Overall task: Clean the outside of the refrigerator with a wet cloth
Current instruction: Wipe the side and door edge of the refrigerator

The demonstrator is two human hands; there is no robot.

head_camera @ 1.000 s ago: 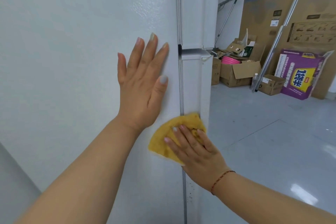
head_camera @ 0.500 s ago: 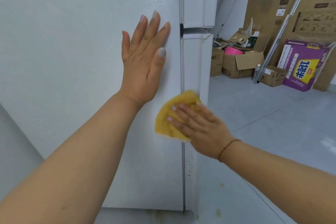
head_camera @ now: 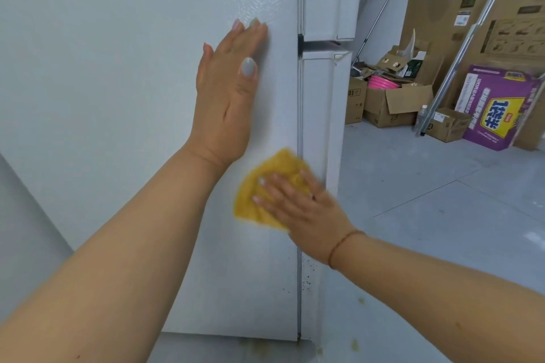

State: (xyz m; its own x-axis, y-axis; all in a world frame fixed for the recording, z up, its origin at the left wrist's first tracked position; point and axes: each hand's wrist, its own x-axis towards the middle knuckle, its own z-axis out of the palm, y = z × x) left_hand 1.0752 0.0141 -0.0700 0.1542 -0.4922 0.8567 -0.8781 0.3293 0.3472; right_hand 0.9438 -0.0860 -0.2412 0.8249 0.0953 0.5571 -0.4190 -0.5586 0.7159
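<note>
Refrigerator side panel, white and pebbled, fills the view's left, with dark specks low along its front seam. Left hand lies flat against that panel, fingers straight and together. Just below it, at the seam, right hand presses a yellow cloth to the panel, fingers spread flat, not gripping.

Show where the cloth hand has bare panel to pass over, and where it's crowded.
Free: the fridge side panel left of the left hand, and below the yellow cloth under the right hand. Crowded: between both hands, near the door seam.
</note>
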